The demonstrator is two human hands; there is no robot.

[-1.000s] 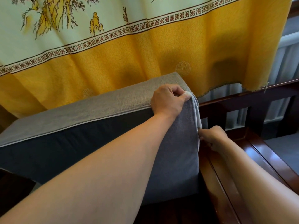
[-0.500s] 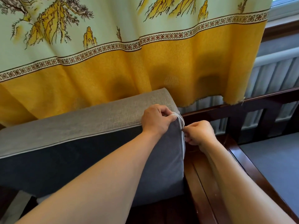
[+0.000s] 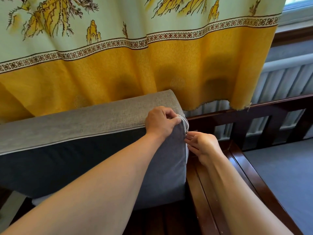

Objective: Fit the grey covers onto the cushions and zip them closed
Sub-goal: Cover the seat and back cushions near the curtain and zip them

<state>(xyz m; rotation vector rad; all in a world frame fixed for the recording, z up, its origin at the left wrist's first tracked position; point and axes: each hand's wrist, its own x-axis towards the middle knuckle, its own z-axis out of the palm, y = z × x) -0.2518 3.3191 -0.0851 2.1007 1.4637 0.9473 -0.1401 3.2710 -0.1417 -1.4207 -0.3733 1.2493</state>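
Head view: the grey cover (image 3: 94,119) sits over the cushion (image 3: 166,160), which stands on edge on the dark wooden bench (image 3: 203,189), leaning back toward the yellow curtain (image 3: 152,65). Its white piping (image 3: 185,122) bunches at the upper right corner, where both hands meet.

The left hand (image 3: 160,122) is clenched on that corner, fingers curled over the top and pinching the 2 piped edges together. The right hand (image 3: 201,144) is just beside it on the cushion's end face, fingertips (image 3: 187,137) narrowed to a pinch on something small at the seam. That is probably the zip pull, though it is too small to be sure.

Judging from this, the zip is near the end of its run, right at the corner. The risks:
- Slack fabric or piping may catch in the slider if the left hand lets the edges spread.
- The foam corner may bulge into the gap and stall the zip.
- A hard tug may slip off the tiny pull, or tip the cushion off its edge.
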